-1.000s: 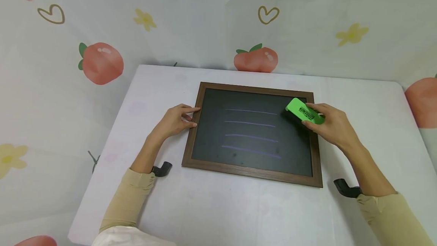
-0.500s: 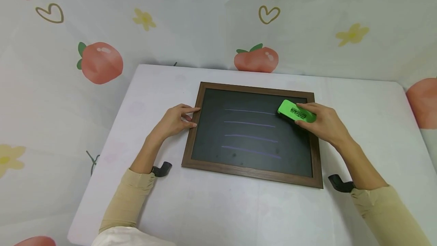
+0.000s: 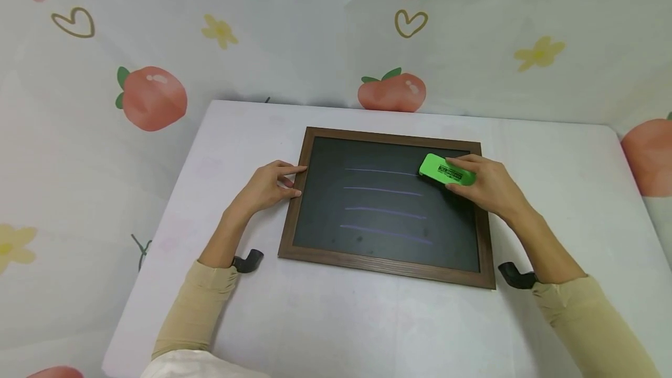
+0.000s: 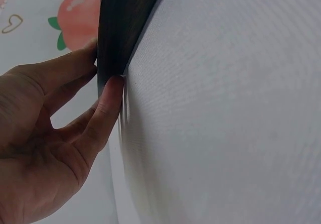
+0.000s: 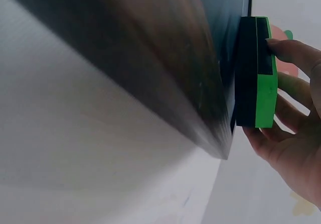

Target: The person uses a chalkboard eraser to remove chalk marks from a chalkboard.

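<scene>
Currently, right hand (image 3: 488, 184) grips green eraser (image 3: 441, 168).
Eraser sits at framed blackboard's (image 3: 386, 268) upper right; left hand (image 3: 265, 187), fingers (image 3: 292, 170) extended, touches its left edge.

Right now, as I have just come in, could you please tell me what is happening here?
A person's right hand holds a green and black rectangular eraser at the right end of the uppermost of four thin purple lines on a black board. The left hand touches the left side of the board's brown frame. The board lies on a white table, with all four lines visible.
</scene>
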`<action>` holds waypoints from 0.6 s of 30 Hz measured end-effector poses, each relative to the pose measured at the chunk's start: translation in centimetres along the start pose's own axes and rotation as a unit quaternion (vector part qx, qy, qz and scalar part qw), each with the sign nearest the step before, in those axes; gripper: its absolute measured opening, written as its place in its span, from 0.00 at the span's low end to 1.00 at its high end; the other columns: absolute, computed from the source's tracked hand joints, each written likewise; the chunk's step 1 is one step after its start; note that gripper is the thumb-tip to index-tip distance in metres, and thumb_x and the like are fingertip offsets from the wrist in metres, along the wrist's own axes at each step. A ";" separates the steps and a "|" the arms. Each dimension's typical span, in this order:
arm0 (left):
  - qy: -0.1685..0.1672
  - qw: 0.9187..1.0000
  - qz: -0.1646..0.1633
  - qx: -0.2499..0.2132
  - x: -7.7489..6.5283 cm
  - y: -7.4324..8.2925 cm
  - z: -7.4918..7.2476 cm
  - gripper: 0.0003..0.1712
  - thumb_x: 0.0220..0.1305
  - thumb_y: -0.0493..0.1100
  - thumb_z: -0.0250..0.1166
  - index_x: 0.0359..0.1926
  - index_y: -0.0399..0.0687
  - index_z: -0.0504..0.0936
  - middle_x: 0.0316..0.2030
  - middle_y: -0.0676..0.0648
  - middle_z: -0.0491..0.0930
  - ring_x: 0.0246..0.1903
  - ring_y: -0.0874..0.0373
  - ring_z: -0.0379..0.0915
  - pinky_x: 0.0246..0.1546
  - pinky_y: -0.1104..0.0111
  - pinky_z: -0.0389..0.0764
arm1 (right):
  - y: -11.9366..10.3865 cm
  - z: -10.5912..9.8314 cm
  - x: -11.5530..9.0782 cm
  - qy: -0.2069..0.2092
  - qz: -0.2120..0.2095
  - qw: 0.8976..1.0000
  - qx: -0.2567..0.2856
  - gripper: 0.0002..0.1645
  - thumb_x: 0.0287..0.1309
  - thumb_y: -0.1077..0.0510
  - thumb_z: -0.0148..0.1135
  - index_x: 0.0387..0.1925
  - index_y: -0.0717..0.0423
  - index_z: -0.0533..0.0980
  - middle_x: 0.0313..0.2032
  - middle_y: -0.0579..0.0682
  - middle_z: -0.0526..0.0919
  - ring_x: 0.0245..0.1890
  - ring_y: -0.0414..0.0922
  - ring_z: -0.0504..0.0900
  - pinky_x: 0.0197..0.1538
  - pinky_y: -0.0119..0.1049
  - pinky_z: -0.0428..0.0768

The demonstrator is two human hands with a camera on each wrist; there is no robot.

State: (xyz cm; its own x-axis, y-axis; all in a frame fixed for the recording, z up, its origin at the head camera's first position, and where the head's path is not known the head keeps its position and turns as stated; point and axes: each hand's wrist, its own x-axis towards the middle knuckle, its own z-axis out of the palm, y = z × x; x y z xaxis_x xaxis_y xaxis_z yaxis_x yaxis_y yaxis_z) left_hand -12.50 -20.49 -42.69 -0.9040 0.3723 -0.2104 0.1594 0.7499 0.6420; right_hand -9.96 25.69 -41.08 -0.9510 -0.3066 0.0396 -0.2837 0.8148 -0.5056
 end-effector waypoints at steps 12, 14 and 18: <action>0.000 1.000 0.008 0.004 -0.1 0.0 0.0 0.37 0.56 0.37 0.75 0.67 0.50 0.75 0.61 0.38 0.72 0.45 0.49 0.80 0.43 0.58 0.77 | -0.8 1.0 2.2 -0.023 -0.030 0.999 0.003 0.32 0.54 0.59 0.73 0.61 0.63 0.77 0.55 0.63 0.79 0.51 0.60 0.78 0.51 0.55 0.75; 0.001 1.000 0.009 0.003 -0.1 0.0 0.0 0.37 0.56 0.37 0.75 0.67 0.50 0.75 0.61 0.39 0.72 0.45 0.49 0.80 0.42 0.58 0.77 | -1.0 1.0 2.4 -0.026 -0.029 0.999 0.001 0.33 0.53 0.58 0.74 0.61 0.62 0.77 0.55 0.62 0.79 0.51 0.60 0.78 0.51 0.55 0.75; 0.000 1.000 0.009 0.001 -0.1 0.1 -0.1 0.36 0.56 0.37 0.75 0.67 0.50 0.75 0.60 0.39 0.73 0.45 0.49 0.80 0.41 0.60 0.77 | -1.1 0.9 2.8 -0.034 -0.028 0.999 -0.003 0.33 0.54 0.58 0.74 0.62 0.61 0.76 0.56 0.62 0.78 0.51 0.60 0.78 0.52 0.55 0.74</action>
State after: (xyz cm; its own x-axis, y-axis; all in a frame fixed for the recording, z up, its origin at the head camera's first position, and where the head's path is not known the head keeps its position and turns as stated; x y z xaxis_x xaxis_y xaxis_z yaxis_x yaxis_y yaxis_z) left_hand -12.45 -20.55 -42.51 -0.9006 0.3863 -0.1992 0.1769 0.7445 0.6437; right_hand -12.19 23.53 -41.21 -0.9228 -0.3853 0.0086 -0.3380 0.7984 -0.4983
